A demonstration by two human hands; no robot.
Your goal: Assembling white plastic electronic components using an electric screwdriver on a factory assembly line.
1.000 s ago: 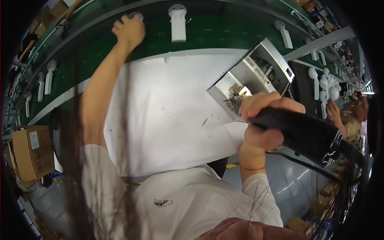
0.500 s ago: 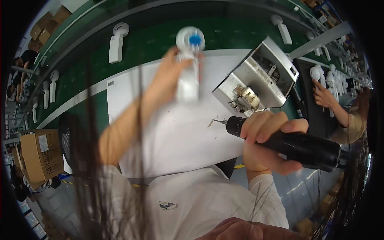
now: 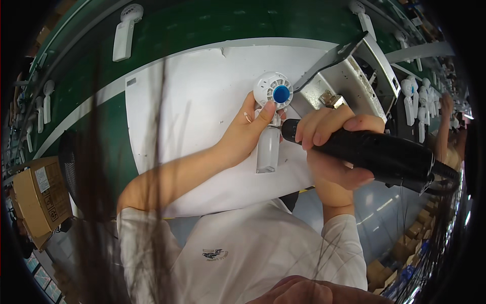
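Observation:
A white handheld fan (image 3: 268, 152) with a round slotted head and a blue centre is in front of me, over the white sheet (image 3: 187, 96). My left hand (image 3: 245, 128) grips it at the neck, thumb laid across just below the head. My right hand (image 3: 331, 134) is wrapped round a black electric screwdriver (image 3: 390, 156), held nearly level. Its nose points left at the fan's neck, close beside my left fingers. Whether the bit touches the fan cannot be made out.
An open metal box with a small mechanism (image 3: 364, 83) stands just beyond my right hand. Another white fan (image 3: 124, 35) lies on the green belt (image 3: 202, 20), with several more along both sides. A cardboard box (image 3: 43, 195) is at the left. Another person's arm (image 3: 445, 126) shows at far right.
My left hand has brought the fan nearer and to the right. The screwdriver has moved slightly up and left, so its tip now meets the fan's neck area. My view has shifted a little.

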